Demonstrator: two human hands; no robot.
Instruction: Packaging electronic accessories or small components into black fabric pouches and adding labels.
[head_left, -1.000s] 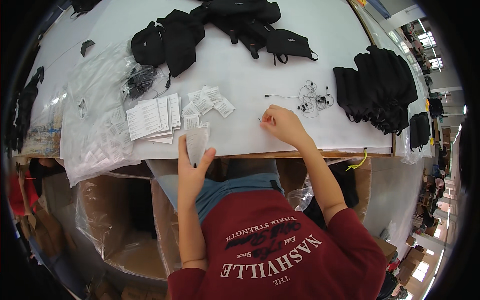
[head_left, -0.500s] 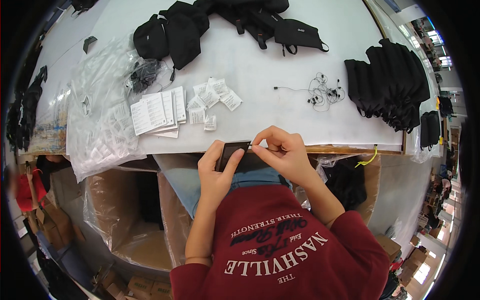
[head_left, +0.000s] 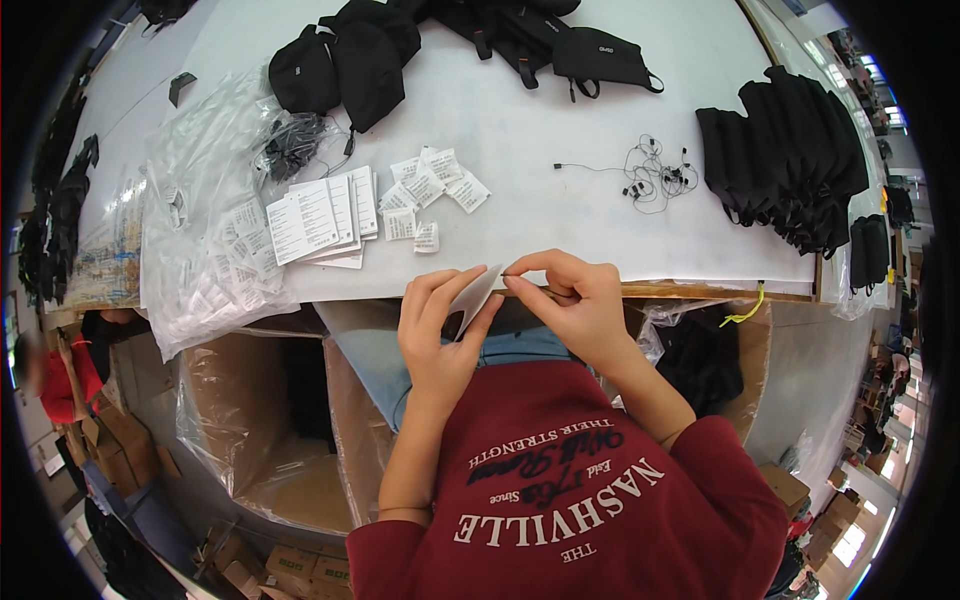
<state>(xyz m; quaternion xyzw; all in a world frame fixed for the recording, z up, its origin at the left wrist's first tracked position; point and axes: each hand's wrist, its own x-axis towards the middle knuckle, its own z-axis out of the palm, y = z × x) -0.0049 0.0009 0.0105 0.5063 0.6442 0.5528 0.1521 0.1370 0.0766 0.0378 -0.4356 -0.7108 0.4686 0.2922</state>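
Card (head_left: 478,295) — pinched, jutting from the left grip (head_left: 437,345).

Vs. 1 s ago: my R hand (head_left: 575,308), then well left of the cord tangle (head_left: 655,180), now close beside my L hand (head_left: 435,335), fingertips (head_left: 517,267) at the card's (head_left: 480,295) upper corner. L hand now further R, clear of the label packets (head_left: 425,180). Card tipped: pale face shows, vs. dark 0.5 s ago.

Cardboard boxes (head_left: 292,570) lower left; yellow strap (head_left: 745,317) at table edge (head_left: 690,291).
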